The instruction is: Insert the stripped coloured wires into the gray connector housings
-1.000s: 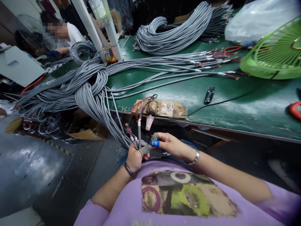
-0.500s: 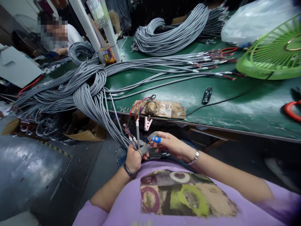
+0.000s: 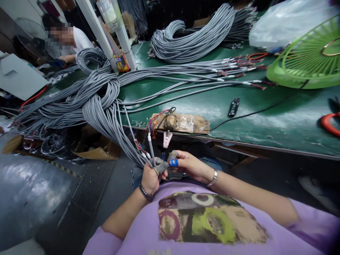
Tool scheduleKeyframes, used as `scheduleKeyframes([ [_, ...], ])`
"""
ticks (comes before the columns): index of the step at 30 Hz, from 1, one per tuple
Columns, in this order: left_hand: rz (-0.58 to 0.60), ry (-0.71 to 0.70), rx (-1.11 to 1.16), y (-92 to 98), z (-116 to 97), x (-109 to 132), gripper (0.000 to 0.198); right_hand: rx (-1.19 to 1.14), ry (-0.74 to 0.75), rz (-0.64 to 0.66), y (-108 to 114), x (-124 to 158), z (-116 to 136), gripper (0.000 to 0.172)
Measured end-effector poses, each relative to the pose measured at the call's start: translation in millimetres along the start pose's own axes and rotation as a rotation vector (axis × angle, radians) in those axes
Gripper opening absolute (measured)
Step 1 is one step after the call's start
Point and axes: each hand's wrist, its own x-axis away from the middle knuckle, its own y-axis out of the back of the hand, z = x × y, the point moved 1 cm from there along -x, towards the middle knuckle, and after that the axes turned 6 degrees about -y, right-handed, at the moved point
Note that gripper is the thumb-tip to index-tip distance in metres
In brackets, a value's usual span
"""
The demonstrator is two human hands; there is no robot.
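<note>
My left hand (image 3: 151, 179) is closed around several grey cables (image 3: 151, 150), whose coloured wire ends (image 3: 138, 145) stick up above the fist. Grey covers wrap its thumb and a fingertip. Close beside it, my right hand (image 3: 192, 166) pinches thin wires between a thumb in a blue cover (image 3: 174, 162) and a grey-covered finger; the wires' tips are hidden. Just beyond the hands, a pink clothespin (image 3: 167, 139) hangs at the front of a wooden board (image 3: 190, 123), with blue wires below it. One upright cable's coloured wires reach the board's left end.
Bundled grey cables (image 3: 101, 102) drape over the left edge of the green table (image 3: 191, 97). Black snips (image 3: 234, 107), a green fan (image 3: 305, 63) and orange-handled scissors (image 3: 330, 124) lie to the right. A coiled cable bundle (image 3: 196, 39) sits behind. Another person (image 3: 79, 39) works at far left.
My right hand has moved slightly left, closer to my left hand. The upright cable has tilted left, and the orange wire between my hands no longer shows. The clothespin looks turned.
</note>
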Motion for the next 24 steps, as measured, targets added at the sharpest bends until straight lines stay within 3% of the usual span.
scheduleKeyframes([
  [2,0.012,0.003,0.045,1.4,0.2,0.4,0.028,-0.042,0.023,-0.023,2.7,-5.9,-3.0,0.021],
  [6,0.081,0.026,0.043,2.0,0.8,3.7,0.029,-0.219,0.02,-0.224,12.8,-16.7,-5.8,0.019],
  [13,-0.038,-0.034,-0.03,0.8,2.3,2.5,0.03,-0.195,-0.016,-0.054,5.2,-3.7,0.4,0.034],
  [19,-0.031,-0.034,-0.09,0.7,5.5,2.8,0.029,0.042,0.093,-0.145,-3.0,0.8,2.7,0.037],
  [24,-0.07,-0.036,-0.109,0.2,5.2,2.4,0.031,0.054,0.107,-0.182,-5.2,-0.5,-1.3,0.037],
])
